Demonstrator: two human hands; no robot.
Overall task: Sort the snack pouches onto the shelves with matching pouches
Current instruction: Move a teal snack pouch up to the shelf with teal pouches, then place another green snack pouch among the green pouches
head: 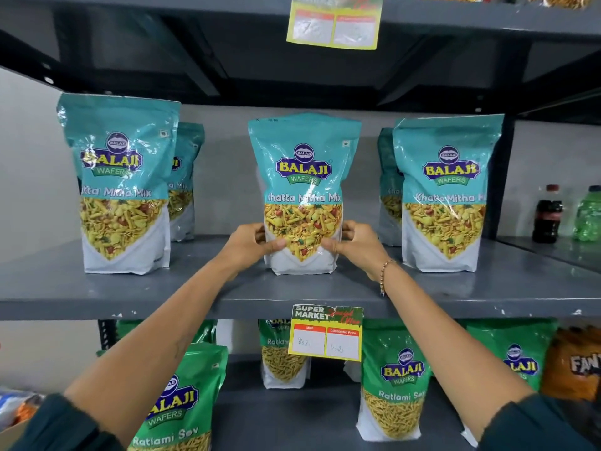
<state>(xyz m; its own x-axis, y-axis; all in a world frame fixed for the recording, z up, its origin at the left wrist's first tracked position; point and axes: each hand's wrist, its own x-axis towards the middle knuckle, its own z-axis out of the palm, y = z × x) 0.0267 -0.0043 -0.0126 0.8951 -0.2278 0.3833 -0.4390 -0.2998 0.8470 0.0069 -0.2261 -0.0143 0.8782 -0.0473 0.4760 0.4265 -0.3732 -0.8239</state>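
Note:
A teal Khatta Mitha Mix pouch (304,177) stands upright in the middle of the grey middle shelf (195,288). My left hand (250,247) grips its lower left side and my right hand (357,244) grips its lower right side, thumbs across the front. Matching teal pouches stand on the same shelf at the left (120,183) and at the right (445,193), each with another one behind it. Green Ratlami Sev pouches (395,382) stand on the shelf below.
A yellow price tag (327,333) hangs from the middle shelf's front edge and another tag (333,22) from the shelf above. A dark cola bottle (548,214) and a green bottle (588,214) stand on the neighbouring shelf at right. An orange pouch (575,366) sits at lower right.

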